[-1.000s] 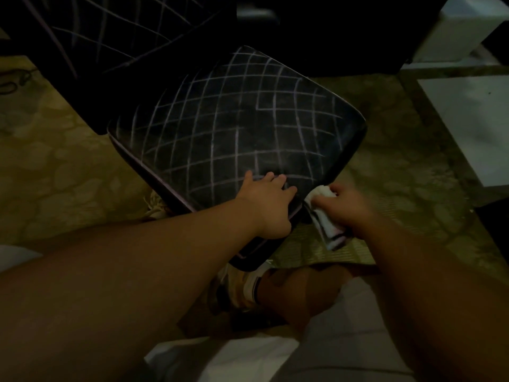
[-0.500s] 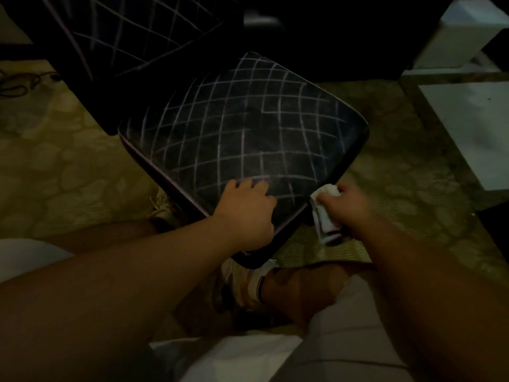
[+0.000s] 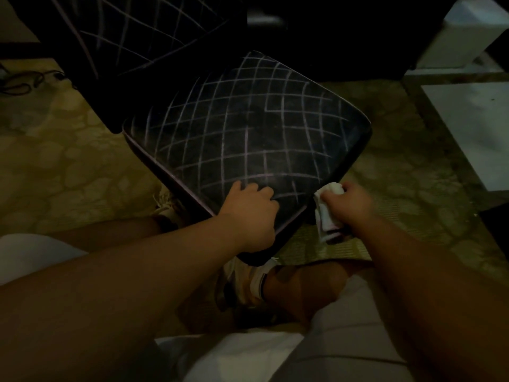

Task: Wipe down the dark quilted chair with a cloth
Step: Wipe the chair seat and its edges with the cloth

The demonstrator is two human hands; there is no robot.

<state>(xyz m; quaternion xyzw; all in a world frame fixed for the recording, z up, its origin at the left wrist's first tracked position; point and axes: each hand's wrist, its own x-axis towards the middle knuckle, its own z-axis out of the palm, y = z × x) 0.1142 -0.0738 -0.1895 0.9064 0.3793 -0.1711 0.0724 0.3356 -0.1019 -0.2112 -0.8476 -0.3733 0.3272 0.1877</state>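
The dark quilted chair seat [image 3: 248, 128], crossed by pale stitching, fills the middle of the view, with its backrest [image 3: 132, 31] at the upper left. My left hand [image 3: 249, 213] rests on the seat's near corner, fingers curled on the surface. My right hand [image 3: 348, 208] grips a folded white cloth [image 3: 326, 219] against the seat's near right edge, just off the top surface.
A patterned beige rug [image 3: 68, 175] covers the floor around the chair. White furniture [image 3: 473, 125] stands at the right. A dark cable [image 3: 24, 81] lies at the far left. My legs and a shoe [image 3: 242, 282] are under the seat's near corner.
My left hand slid left along the seat's near corner and its fingers curled. My right hand with the cloth stayed at the seat's right edge, shifting only slightly.
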